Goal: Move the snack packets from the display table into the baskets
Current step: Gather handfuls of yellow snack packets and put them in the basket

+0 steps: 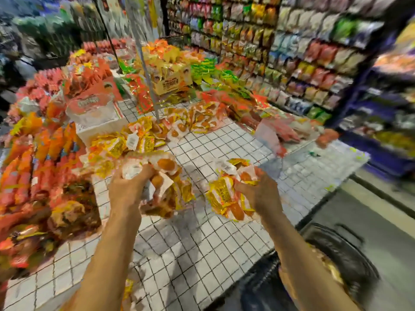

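- Roughly mid-job, I'd say: the display table (202,243) w/ its white grid top carries plenty of stock. There's a heap of yellow packets (134,142) just beyond the hands & orange-red packs (29,176) stacked along the left edge.
- Dark basket (343,250) sits low at bottom right, beside the table's near corner. Something yellowish shows inside, under the right forearm. Prob. packets already in, but too blurred to be sure.
- Left hand (128,187): fingers curled round a bunch of yellow snack packets (166,176), which spills out right of & below the fist.
- Right hand (258,191): fingers clenched on a second bunch (224,196), which sticks out to the hand's left.
- Both bunches are held above the tabletop, apart from each other, neither over the basket. The basket lies nearer the person, right of the right hand.
- To do: both loads into the basket, then the remaining heaps. Lots to go.
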